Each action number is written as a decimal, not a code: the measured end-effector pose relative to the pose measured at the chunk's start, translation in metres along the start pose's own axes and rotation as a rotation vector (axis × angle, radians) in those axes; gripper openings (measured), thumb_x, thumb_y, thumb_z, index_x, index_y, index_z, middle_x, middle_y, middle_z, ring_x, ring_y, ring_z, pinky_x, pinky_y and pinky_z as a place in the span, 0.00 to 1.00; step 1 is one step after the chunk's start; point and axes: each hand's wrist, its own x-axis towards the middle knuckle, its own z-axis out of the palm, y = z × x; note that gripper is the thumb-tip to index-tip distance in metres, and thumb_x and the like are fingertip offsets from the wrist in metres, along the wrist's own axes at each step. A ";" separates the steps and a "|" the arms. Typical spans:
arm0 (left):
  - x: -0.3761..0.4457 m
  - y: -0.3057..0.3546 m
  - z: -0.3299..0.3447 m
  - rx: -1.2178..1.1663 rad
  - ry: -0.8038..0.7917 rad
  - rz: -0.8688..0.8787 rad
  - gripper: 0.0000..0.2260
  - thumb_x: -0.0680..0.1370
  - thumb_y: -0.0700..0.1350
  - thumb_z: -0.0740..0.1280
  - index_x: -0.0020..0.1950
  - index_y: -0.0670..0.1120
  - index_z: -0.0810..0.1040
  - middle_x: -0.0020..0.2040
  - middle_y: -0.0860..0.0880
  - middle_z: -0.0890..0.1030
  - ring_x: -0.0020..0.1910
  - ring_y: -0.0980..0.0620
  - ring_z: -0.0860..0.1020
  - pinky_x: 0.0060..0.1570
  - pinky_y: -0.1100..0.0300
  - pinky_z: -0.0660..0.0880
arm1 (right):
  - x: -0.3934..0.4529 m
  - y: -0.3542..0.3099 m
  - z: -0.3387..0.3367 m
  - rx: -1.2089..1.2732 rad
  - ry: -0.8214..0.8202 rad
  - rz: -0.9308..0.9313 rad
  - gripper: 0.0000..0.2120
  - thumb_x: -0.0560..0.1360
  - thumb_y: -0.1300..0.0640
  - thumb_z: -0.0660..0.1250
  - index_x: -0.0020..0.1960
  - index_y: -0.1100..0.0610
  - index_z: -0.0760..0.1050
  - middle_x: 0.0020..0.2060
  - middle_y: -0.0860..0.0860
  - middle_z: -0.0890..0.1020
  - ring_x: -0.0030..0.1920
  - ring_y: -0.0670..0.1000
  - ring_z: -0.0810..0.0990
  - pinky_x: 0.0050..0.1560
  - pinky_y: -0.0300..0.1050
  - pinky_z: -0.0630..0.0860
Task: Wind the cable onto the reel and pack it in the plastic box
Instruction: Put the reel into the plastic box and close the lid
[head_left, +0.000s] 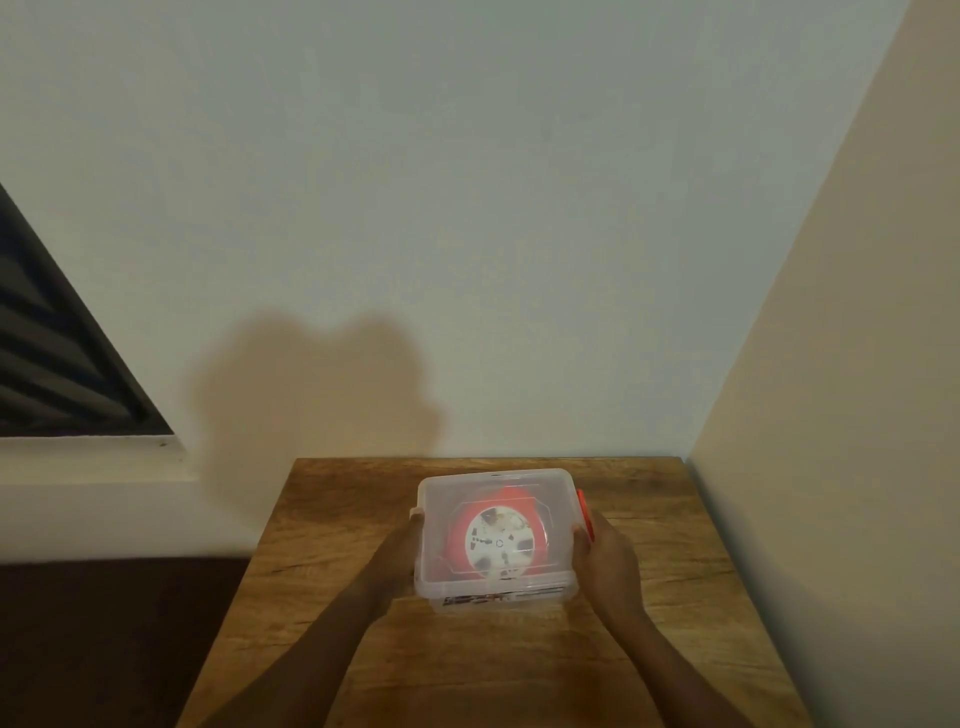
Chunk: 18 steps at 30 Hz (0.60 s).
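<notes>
Wooden table (363, 519) against pale walls (467, 208); each hand (400, 551) (605, 564) grips the plastic box (496, 584).

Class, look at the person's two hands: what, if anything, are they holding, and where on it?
Both hold the clear plastic box with the reel inside: left hand on its left side, right hand on its right side, by the red latch.

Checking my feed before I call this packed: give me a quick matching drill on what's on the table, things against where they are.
Things:
1. reel
2. red latch
3. left hand
4. wooden table

Places:
A. under the plastic box
B. on the box's right side
C. inside the box, under the clear lid
D. against the box's left side

Pairs: 1-C, 2-B, 3-D, 4-A
</notes>
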 end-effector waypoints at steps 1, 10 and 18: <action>0.000 0.001 -0.004 -0.053 0.017 -0.078 0.10 0.84 0.54 0.64 0.60 0.54 0.82 0.53 0.50 0.88 0.51 0.47 0.87 0.44 0.51 0.86 | 0.000 0.001 0.000 0.001 0.008 -0.009 0.13 0.81 0.51 0.62 0.62 0.53 0.78 0.47 0.46 0.84 0.42 0.43 0.83 0.41 0.38 0.81; 0.008 0.009 -0.009 0.080 0.312 -0.070 0.12 0.78 0.42 0.74 0.62 0.45 0.80 0.50 0.49 0.84 0.44 0.51 0.85 0.30 0.62 0.81 | 0.000 0.003 0.003 -0.027 0.017 -0.019 0.16 0.82 0.52 0.60 0.66 0.55 0.75 0.50 0.50 0.84 0.45 0.48 0.83 0.45 0.49 0.84; 0.002 -0.001 0.013 0.289 0.427 0.052 0.12 0.82 0.44 0.69 0.65 0.46 0.77 0.53 0.50 0.81 0.48 0.49 0.82 0.42 0.59 0.81 | -0.003 0.002 0.004 0.007 0.033 -0.012 0.15 0.81 0.51 0.62 0.65 0.55 0.76 0.51 0.50 0.84 0.45 0.48 0.84 0.45 0.50 0.84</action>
